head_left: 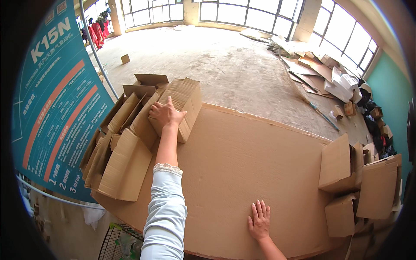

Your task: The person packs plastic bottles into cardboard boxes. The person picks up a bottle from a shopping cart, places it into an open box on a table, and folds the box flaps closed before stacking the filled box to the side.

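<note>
My left hand (167,113) reaches to the far left and rests on a closed brown cardboard box (189,108), its fingers spread over the top. That box stands at the end of a tight group of open cardboard boxes (125,160), flaps up, along the left edge of a broad cardboard-covered surface (247,160). Down at the near right, my right hand (260,221) lies palm down and flat on this brown surface, fingers extended, holding nothing.
More cardboard boxes (338,167) stand at the right edge. A blue-green printed banner (56,112) on a metal frame is at left. A black wire cart (117,242) sits below the near left edge. Flattened cardboard (312,69) and foam lie piled beyond, near a long pole (323,115).
</note>
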The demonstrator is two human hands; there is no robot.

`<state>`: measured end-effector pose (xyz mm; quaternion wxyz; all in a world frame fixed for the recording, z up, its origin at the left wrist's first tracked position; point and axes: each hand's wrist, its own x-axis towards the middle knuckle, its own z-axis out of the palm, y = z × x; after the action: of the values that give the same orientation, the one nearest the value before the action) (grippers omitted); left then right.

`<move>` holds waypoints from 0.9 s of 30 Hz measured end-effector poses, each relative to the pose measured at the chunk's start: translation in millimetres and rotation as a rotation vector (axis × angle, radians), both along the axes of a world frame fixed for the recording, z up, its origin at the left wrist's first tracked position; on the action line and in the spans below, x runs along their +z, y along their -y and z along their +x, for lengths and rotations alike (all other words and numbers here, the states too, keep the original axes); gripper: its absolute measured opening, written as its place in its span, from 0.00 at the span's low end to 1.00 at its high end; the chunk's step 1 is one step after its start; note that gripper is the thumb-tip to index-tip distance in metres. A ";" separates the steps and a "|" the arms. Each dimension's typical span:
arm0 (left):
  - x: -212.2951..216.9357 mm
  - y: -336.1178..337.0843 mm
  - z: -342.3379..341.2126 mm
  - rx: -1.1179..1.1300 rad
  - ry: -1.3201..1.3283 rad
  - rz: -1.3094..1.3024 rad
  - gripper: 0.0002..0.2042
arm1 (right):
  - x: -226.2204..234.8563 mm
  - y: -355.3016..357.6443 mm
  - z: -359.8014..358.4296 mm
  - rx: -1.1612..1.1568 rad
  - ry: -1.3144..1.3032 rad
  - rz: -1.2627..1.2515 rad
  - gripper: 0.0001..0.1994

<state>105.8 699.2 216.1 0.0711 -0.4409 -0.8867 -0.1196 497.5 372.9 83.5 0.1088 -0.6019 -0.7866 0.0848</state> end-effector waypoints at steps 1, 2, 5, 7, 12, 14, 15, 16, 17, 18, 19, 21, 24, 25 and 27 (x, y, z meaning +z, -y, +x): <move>3.9 -1.7 1.0 -0.002 -0.011 0.005 0.47 | -0.6 -0.8 1.0 0.001 0.007 0.001 0.31; 8.4 -2.0 2.5 0.003 0.059 -0.032 0.47 | -2.9 0.1 2.5 0.003 0.015 0.002 0.31; 6.2 -2.6 5.1 0.019 0.015 -0.103 0.49 | -2.4 0.5 3.6 -0.002 0.006 0.006 0.31; 5.1 -3.8 0.2 -0.019 0.036 -0.189 0.52 | -1.8 2.3 2.3 -0.003 -0.001 0.013 0.30; -24.4 51.3 -1.6 -0.236 -0.158 0.049 0.49 | 1.8 3.7 -1.5 0.001 -0.021 0.047 0.29; -49.7 99.3 26.6 -0.437 -0.216 0.227 0.48 | -1.2 3.5 1.1 -0.012 -0.026 0.076 0.29; -62.8 134.6 57.6 -0.577 -0.164 0.293 0.47 | -3.6 4.2 3.6 -0.025 -0.028 0.088 0.29; -88.3 175.2 78.4 -0.700 -0.095 0.336 0.45 | -3.8 3.7 2.2 -0.015 -0.037 0.093 0.28; -108.8 218.6 103.2 -0.742 0.025 0.190 0.44 | -1.5 1.6 1.3 -0.014 -0.040 0.107 0.28; -130.2 265.3 128.2 -0.815 0.162 0.087 0.43 | -2.8 4.6 2.2 -0.017 -0.040 0.114 0.28; -123.6 309.1 161.0 -0.856 0.301 -0.017 0.41 | -6.1 6.4 4.7 -0.021 -0.055 0.121 0.28; -111.3 383.9 205.0 -0.950 0.424 -0.094 0.39 | -9.8 4.4 2.5 -0.020 -0.070 0.145 0.28; -87.0 454.1 241.9 -1.041 0.502 -0.130 0.35 | -10.2 2.7 5.0 0.002 -0.147 0.149 0.29; -86.7 465.4 245.5 -1.045 0.488 -0.136 0.35 | -13.6 0.2 12.0 0.014 -0.218 0.145 0.30; -84.4 473.8 241.1 -1.054 0.456 -0.139 0.34 | -27.8 -20.2 44.2 -0.028 -0.546 0.250 0.32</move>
<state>346.9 225.5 131.6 -0.2201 -0.7898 -0.5460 -0.1723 541.7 393.1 55.8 0.3909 -0.5497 -0.7240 0.1447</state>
